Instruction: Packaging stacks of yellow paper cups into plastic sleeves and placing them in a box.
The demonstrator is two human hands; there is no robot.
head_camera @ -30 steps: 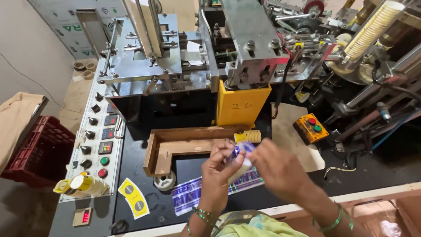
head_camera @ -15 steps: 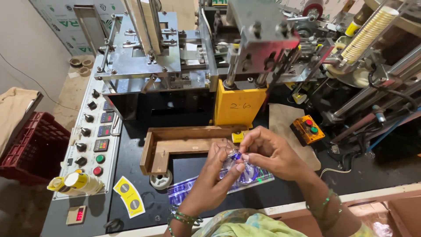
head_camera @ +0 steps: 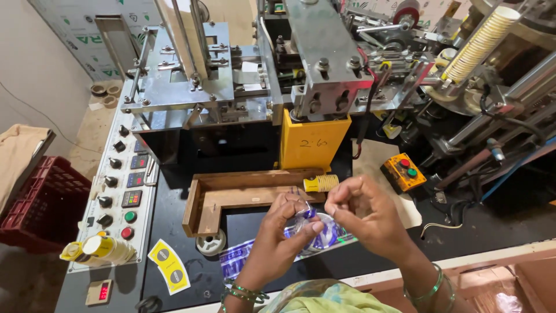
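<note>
Both of my hands meet over the black machine bed. My left hand (head_camera: 278,237) pinches a clear plastic wrapper with blue and purple print (head_camera: 317,232). My right hand (head_camera: 362,211) grips the same wrapper from the right, fingers curled at its top edge. A flat strip of the same printed material (head_camera: 237,258) lies on the bed under my hands. Just beyond my fingers a small stack of yellow-printed paper cups (head_camera: 320,183) lies on its side against a wooden L-shaped tray (head_camera: 231,194).
A control panel with knobs and red and green buttons (head_camera: 119,197) runs down the left, with yellow cups (head_camera: 98,249) lying on it. Flat yellow cup blanks (head_camera: 168,266), an orange button box (head_camera: 403,171), a yellow guard (head_camera: 313,145), a tall cup stack (head_camera: 478,43) and a red crate (head_camera: 40,203) surround the bed.
The hands stayed together on the wrapper, shifting slightly right and away from me. The fingers have reworked their grip on it, and the view has tilted a little.
</note>
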